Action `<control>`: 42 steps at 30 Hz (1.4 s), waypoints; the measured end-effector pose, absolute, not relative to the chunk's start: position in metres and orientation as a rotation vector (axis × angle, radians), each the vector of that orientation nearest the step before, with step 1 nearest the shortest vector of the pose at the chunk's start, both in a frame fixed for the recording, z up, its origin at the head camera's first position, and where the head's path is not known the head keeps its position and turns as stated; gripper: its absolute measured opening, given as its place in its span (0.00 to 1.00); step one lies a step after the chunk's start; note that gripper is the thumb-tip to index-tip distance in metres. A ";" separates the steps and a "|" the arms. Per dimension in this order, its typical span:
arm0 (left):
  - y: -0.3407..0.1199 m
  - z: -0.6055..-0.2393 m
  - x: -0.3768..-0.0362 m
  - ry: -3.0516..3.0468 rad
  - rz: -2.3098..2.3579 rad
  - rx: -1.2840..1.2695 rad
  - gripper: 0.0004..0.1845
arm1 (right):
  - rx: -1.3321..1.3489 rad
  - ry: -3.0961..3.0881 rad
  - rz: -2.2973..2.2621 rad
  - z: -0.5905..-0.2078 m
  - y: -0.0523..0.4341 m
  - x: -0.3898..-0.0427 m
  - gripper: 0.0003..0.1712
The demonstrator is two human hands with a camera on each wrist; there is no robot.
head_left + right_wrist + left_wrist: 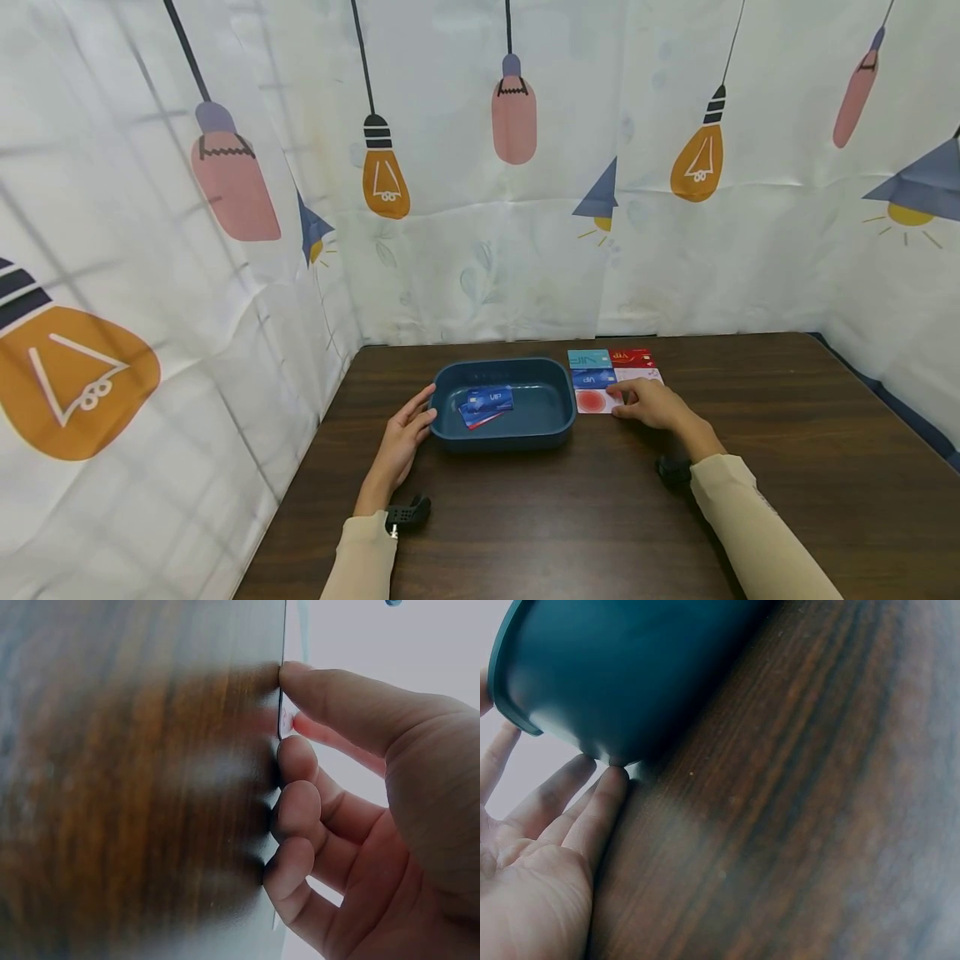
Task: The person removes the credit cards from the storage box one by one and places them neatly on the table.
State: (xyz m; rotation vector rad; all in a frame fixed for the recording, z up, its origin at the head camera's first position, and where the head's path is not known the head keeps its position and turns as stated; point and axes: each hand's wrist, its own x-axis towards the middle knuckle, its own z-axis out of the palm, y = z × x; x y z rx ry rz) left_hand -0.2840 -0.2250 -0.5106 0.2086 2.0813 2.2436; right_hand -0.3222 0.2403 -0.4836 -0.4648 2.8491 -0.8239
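A dark teal tray (pixel 498 444) stands on the table, with blue VIP cards (pixel 491 398) overlapping inside it. My left hand (pixel 402 440) is at the tray's left end. In the left wrist view, its nearly straight fingers (pixel 604 806) touch the tray's outer wall (pixel 622 682). To the right of the tray, my right hand (pixel 654 406) has thumb and index finger at the edges of a white card with a red circle (pixel 591 402), which lies flat. The right wrist view shows the other fingertips (pixel 296 806) curled down against the tabletop.
Behind that card lie a blue VIP card (pixel 592 379), a teal card (pixel 589 358), a red card (pixel 632 357) and a pale pink card (pixel 637 374), close together. The dark wooden table (pixel 517 525) ends at a printed curtain (pixel 480 275).
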 end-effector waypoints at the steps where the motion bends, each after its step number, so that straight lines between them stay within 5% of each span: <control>1: -0.225 -0.510 -0.284 2.080 2.243 0.210 0.28 | -0.460 2.850 -0.827 -0.484 0.241 -0.323 0.26; 19: -0.225 -0.506 -0.284 2.081 2.250 0.228 0.28 | -0.467 3.028 -1.128 -0.460 0.228 -0.312 0.22; 42: -0.225 -0.509 -0.285 2.066 2.266 0.207 0.27 | -0.820 2.764 -1.379 -0.437 0.122 -0.287 0.20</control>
